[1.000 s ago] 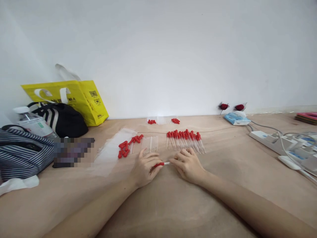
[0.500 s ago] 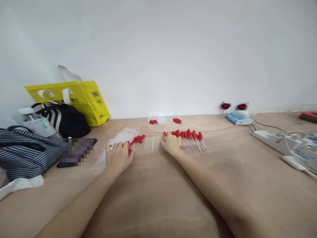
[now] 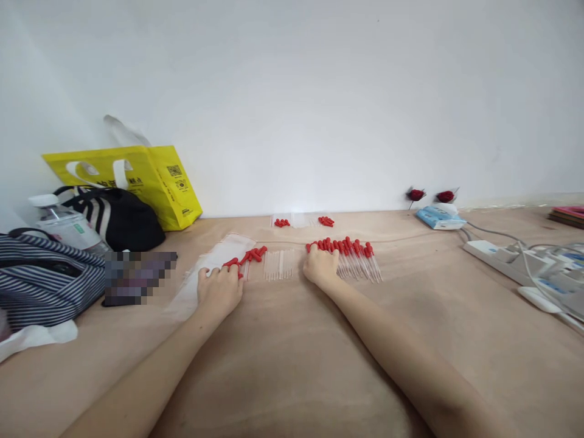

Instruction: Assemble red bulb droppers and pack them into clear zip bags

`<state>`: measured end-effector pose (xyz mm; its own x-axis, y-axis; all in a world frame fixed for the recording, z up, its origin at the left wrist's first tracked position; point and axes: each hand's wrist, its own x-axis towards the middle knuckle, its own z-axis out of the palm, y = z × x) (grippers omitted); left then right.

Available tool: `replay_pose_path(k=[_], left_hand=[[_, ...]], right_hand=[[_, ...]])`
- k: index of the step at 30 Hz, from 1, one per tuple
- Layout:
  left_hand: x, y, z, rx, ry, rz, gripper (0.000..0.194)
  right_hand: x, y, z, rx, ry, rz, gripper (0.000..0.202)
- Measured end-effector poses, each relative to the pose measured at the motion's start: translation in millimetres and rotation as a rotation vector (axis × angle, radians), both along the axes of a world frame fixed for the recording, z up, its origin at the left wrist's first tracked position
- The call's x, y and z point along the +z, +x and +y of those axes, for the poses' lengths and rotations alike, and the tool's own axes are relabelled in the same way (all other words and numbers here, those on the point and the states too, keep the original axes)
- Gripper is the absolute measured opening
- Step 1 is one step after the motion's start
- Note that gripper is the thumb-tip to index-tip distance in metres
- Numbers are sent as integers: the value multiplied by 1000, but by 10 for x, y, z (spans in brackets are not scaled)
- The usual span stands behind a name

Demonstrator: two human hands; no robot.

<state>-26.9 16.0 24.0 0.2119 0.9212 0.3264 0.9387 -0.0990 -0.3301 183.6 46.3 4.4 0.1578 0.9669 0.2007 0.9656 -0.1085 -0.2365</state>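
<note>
Lying droppers (image 3: 356, 260): slim and see-through in the stem, capped with fat red ends, they are forming a tight row on the table (image 3: 292, 365), just right of the middle.
Dropper direction: their red ends are pointing toward the wall (image 3: 319, 109) and their thin tips toward you, the long axes slanting so that the tips are sitting slightly rightward.
Right hand (image 3: 321, 265): yours is resting over the row's left end, fingers bent; whether it is gripping a dropper, you are hiding from view, so that cannot be told.
Clear tubes (image 3: 278, 264): thin and bare, they are lying side by side left of that hand, long axes running toward you.
Loose red bulbs (image 3: 254, 253): rubbery-looking and club-shaped, they are lying in mixed directions left of the tubes.
Left hand (image 3: 219, 292): yours is resting at the nearest bulbs, fingers bent; whether it is grasping one cannot be told.
Plastic bag (image 3: 228, 246): milky and thin, it is lying flat beyond your left hand.
</note>
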Motion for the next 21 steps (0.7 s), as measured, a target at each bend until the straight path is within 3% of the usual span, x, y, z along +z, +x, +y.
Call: replay_pose_path(k=[8, 11, 15, 21], left_hand=[[25, 38, -45, -15, 67, -12, 27], [3, 149, -117, -186, 129, -76, 29], [-134, 334, -218, -470, 113, -138, 24], [-265, 430, -239, -621, 92, -217, 19]], right_hand=[[36, -197, 21, 65, 25, 20, 26], [32, -254, 90, 44, -15, 41, 27], [22, -287, 168, 11, -50, 54, 21], [69, -292, 167, 9, -62, 78, 21]])
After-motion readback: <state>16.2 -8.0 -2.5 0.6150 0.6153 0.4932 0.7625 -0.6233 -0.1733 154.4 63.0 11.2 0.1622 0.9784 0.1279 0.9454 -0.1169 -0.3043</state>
